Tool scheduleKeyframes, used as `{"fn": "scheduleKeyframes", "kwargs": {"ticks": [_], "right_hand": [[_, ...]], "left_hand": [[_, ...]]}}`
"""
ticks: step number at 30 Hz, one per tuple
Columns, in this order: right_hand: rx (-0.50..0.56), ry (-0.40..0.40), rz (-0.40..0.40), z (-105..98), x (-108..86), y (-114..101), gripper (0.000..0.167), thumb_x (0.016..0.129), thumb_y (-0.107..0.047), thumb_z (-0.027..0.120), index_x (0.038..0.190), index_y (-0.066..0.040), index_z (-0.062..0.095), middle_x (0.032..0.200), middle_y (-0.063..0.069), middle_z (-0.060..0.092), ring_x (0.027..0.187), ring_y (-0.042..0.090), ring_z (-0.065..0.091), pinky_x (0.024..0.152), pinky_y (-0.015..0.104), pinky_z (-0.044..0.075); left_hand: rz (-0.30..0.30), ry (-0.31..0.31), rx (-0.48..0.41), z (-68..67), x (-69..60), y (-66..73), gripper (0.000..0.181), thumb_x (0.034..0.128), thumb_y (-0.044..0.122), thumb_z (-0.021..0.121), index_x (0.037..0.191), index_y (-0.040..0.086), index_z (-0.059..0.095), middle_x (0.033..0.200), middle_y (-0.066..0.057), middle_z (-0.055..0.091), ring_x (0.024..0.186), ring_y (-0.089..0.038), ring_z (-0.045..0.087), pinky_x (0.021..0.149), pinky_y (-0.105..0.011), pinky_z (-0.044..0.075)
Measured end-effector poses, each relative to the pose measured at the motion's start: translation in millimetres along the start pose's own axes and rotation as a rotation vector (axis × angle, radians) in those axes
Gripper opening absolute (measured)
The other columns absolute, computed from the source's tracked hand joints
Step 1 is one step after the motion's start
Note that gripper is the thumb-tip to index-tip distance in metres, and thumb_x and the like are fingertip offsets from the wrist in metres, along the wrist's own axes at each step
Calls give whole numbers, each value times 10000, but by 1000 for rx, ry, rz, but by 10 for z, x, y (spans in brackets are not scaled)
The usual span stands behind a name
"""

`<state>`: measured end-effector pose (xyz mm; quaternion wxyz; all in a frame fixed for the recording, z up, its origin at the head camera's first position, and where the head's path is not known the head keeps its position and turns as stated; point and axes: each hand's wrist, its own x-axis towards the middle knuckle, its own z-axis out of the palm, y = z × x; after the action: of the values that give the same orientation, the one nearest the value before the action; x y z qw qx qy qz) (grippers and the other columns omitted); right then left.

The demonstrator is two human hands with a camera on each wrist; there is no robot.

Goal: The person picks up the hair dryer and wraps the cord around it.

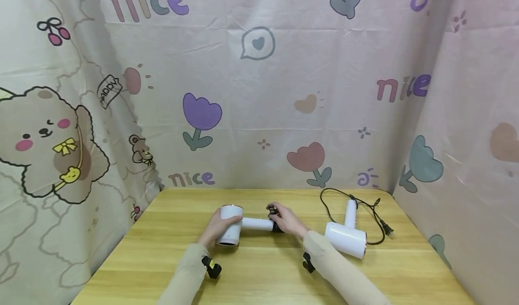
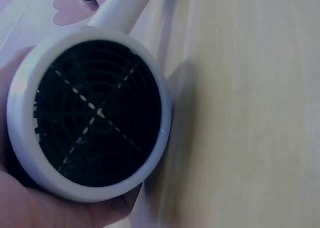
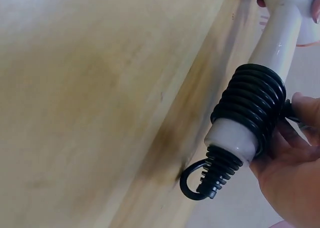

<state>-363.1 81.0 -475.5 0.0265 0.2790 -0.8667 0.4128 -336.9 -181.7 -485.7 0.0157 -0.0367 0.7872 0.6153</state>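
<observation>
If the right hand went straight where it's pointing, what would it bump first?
Probably the black cord coiled round the hair dryer handle; the right hand seems to touch it, though depth is unclear.

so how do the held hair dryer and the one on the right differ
The held dryer has its cord coiled around its handle; the other dryer has a loosely looped cord on the table. The held dryer's handle points right; the other dryer's points toward the table's back. Both are white, with black cords.
</observation>
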Motion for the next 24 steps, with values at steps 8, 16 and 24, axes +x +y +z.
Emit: {"fn": "scheduleKeyframes", "kwargs": {"ticks": [8, 16, 24], "right_hand": [[74, -16, 65, 69, -22, 61, 674, 818, -123, 784, 1387, -20, 439, 1120, 162, 686, 1024, 289, 658, 913, 440, 551], [94, -39, 95, 69, 27, 63, 748, 794, -107, 805, 1402, 45, 396, 1174, 206, 667, 1110, 345, 626, 986, 490, 507], [31, -19, 87, 67, 46, 82, 694, 796, -156, 811, 1367, 28, 464, 1136, 169, 686, 1088, 324, 635, 1007, 493, 489]], "left_hand": [[13, 38, 14, 42, -24, -27, 871, 768, 434, 795, 1401, 18, 366, 1165, -217, 571, 827, -261, 641, 664, -378, 591], [1, 135, 127, 49, -17, 38, 893, 746, 528, 780, 1372, -11, 440, 1165, -214, 599, 887, -263, 629, 716, -347, 571], [-16, 207, 207, 35, 19, 51, 904, 715, 582, 784, 1329, -26, 517, 1115, -204, 631, 867, -261, 625, 698, -322, 555]]}}
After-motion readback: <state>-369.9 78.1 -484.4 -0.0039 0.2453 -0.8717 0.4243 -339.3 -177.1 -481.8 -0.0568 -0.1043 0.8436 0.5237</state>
